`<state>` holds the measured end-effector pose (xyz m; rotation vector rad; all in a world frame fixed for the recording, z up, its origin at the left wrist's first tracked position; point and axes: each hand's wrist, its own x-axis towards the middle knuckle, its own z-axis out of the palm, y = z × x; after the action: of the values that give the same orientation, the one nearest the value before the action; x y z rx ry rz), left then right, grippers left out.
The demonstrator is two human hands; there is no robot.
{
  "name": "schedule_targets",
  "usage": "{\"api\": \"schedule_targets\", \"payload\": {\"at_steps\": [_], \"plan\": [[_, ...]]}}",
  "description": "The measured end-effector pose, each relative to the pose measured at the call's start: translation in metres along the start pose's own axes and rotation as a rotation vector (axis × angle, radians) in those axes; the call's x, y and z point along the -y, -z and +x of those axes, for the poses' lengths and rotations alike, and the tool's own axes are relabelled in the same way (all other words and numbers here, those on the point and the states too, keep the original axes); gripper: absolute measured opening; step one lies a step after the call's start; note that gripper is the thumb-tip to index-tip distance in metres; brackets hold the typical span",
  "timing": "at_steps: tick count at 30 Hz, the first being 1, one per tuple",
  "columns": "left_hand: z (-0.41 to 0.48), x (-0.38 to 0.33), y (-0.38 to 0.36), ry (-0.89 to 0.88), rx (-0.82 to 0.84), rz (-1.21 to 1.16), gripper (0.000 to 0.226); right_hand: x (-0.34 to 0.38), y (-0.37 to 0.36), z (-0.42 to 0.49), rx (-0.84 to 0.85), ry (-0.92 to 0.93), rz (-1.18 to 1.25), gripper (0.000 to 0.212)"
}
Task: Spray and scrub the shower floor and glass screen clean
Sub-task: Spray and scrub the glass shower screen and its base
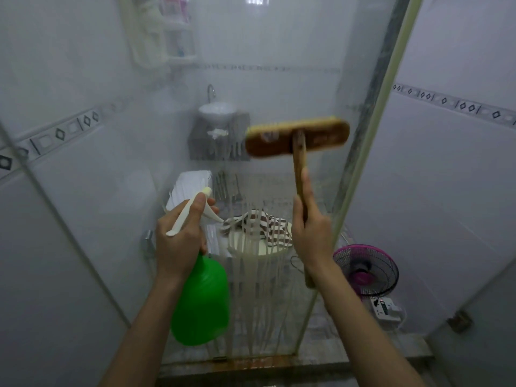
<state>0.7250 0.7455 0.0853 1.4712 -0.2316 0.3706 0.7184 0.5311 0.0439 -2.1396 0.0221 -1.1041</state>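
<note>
Head view: glass screen stands directly ahead, fogged, w/ pale streaks running down its lower part.

Brush: brown wooden block, yellowish bristles along far/top edge, motion-blurred. Block long axis approx. horizontal, right end slightly higher. Handle runs near vertical from block centre down into right hand; handle butt shows below the wrist. Bristles face the glass at mid-height, right of centre. Contact w/ glass cannot be told due to blur.

Spray bottle: green translucent body, cream trigger head. Long axis near upright, body low, head up. Nozzle points away toward the glass, lower left of brush.

Left hand: fingers wrapped round bottle neck, thumb lying along top of trigger head, fingertips on the trigger at front. Forearm rises from lower frame.

Right hand: fingers curled round handle mid-length, thumb extended up along the shaft. Forearm angled up from lower right.

Seen through glass: bucket w/ striped cloth on its rim, basin further back. Right of the screen edge: pink fan and power strip on the floor.
</note>
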Motion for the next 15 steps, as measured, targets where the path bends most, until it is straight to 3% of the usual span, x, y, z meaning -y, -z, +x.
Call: {"api": "schedule_targets", "payload": {"at_steps": [3, 8, 15], "plan": [[-0.002, 0.002, -0.001, 0.009, -0.007, 0.01, 0.031, 0.008, -0.006, 0.019, -0.043, 0.034, 0.032, 0.054], [-0.003, 0.001, 0.008, 0.016, -0.042, -0.007, 0.027, -0.019, -0.019, -0.074, 0.149, -0.046, -0.059, 0.061], [0.0, 0.004, 0.021, 0.03, -0.119, 0.003, 0.027, 0.041, -0.024, 0.037, 0.007, 0.149, 0.003, 0.054]]}}
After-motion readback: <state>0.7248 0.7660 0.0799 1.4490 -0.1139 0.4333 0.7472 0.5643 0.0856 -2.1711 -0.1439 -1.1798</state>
